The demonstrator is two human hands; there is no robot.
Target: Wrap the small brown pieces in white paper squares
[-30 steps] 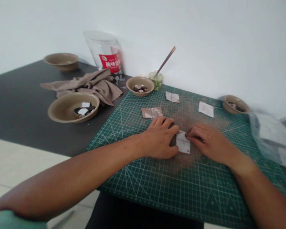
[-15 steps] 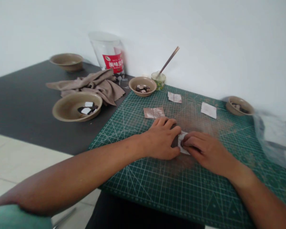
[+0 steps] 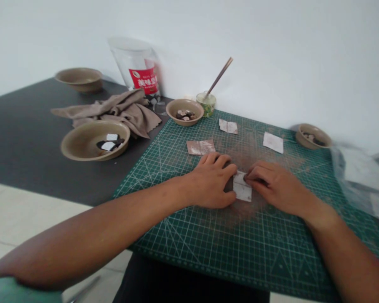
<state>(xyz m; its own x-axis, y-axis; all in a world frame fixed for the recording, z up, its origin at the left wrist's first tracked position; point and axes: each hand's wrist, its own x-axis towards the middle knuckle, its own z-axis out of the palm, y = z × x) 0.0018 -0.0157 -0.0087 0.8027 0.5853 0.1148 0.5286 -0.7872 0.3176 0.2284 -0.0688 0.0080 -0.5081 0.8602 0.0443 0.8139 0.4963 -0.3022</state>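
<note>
On the green cutting mat (image 3: 205, 248), a small whitish sheet (image 3: 242, 189) with a dark line across it lies between my hands. My left hand (image 3: 213, 181) rests flat over its left side, fingers spread, thumb and fingertips at the sheet's edge. A dark patch shows between that thumb and the fingers; I cannot tell what it is. At the sheet's upper right, my right hand (image 3: 271, 187) is closed in a pinch. Whatever is in its fingertips is hidden. Beyond my hands lie a brown-stained sheet (image 3: 201, 147) and two paler sheets, one creased (image 3: 228, 126) and one plain (image 3: 273, 142).
Bowls with small pieces stand at left (image 3: 71, 149), back (image 3: 171, 112) and right (image 3: 318, 134). Behind the crumpled cloth (image 3: 110, 110) are another bowl (image 3: 82, 86) and a clear jar (image 3: 123, 54). A patterned cup (image 3: 208, 108) holds a stick (image 3: 219, 76); a plastic bag (image 3: 360, 176) lies right.
My right hand has moved up and slightly right across the sheet, uncovering more of it and its dark line. My left hand stays in place. The camera view has shifted slightly.
</note>
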